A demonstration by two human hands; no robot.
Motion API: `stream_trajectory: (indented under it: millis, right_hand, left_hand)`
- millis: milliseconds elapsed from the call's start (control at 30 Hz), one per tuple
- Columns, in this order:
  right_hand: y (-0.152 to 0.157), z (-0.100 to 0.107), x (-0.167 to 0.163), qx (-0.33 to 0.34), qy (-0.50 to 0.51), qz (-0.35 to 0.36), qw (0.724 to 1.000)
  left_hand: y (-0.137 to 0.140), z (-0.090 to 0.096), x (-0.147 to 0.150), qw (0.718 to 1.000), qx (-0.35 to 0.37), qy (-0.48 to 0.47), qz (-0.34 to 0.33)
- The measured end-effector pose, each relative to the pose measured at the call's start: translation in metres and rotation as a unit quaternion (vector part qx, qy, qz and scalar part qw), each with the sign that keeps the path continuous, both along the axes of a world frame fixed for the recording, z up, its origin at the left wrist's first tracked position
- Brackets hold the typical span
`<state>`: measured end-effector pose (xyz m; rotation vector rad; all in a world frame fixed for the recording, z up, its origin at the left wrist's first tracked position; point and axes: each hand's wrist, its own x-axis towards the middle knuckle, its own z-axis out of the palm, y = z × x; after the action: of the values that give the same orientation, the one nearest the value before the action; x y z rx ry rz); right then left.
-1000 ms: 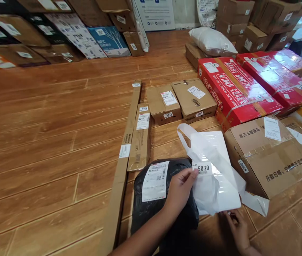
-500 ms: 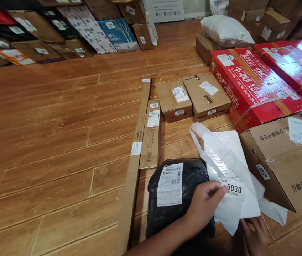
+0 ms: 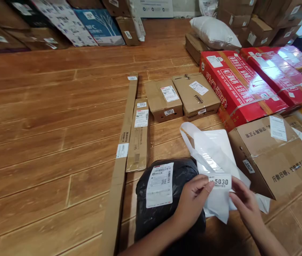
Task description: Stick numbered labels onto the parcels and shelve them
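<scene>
Number label point(image 3: 222, 181): white, reading 5030, between the two grips, in front of the white bag.
Left grip point(image 3: 193, 197): thumb and forefinger pinched closed on the label's left edge.
Right grip point(image 3: 245, 202): thumb and forefinger slightly parted at the label's right edge; whether they have hold of it, I cannot tell.
White bag point(image 3: 215, 140): on the wooden floor point(image 3: 41, 153), just beyond both grips, its handle looping away.
Black parcel point(image 3: 184, 177): just left of the left grip.
Cardboard box point(image 3: 276, 156): beyond the right grip, to its right.
</scene>
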<state>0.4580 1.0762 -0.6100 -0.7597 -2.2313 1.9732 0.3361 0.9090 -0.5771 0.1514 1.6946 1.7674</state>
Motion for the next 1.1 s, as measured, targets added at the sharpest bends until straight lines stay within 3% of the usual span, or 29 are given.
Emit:
stream_trajectory:
  millis: [67,133,267,400,567,700,867,967,1100]
  right_hand:
    - [-0.017,0.009,-0.034,-0.109,-0.04,0.007,0.993]
    - [-0.027,0.012,-0.053,-0.167,-0.062,-0.002,0.984]
    - [-0.033,0.016,-0.06,-0.208,-0.086,-0.025,0.974]
    - [-0.03,0.02,-0.058,-0.222,-0.115,-0.002,0.968]
    - [-0.027,0.014,-0.056,-0.189,-0.109,0.006,0.976]
    - [-0.027,0.008,-0.046,-0.167,-0.07,0.035,0.983]
    - [-0.031,0.002,-0.02,-0.008,-0.043,0.127,0.991]
    - [-0.037,-0.005,-0.002,0.056,0.015,0.201,0.978]
    - [-0.039,-0.017,0.024,0.091,0.112,0.326,0.934]
  left_hand:
    - [-0.002,0.001,-0.002,1.0,-0.001,0.016,0.014]
    - [-0.004,0.0,-0.004,0.999,-0.014,0.024,0.025]
    - [-0.01,-0.003,-0.008,0.998,-0.046,0.005,0.05]
    - [-0.011,-0.005,-0.019,0.995,-0.07,0.008,0.063]
    - [-0.012,-0.002,-0.029,0.992,-0.089,0.084,0.024]
    - [-0.018,0.001,-0.017,0.981,-0.104,0.16,-0.014]
    - [-0.036,0.002,0.009,0.952,-0.091,0.283,-0.07]
    - [-0.052,-0.001,0.024,0.927,-0.087,0.354,-0.088]
    - [-0.077,-0.004,0.046,0.905,-0.072,0.407,-0.105]
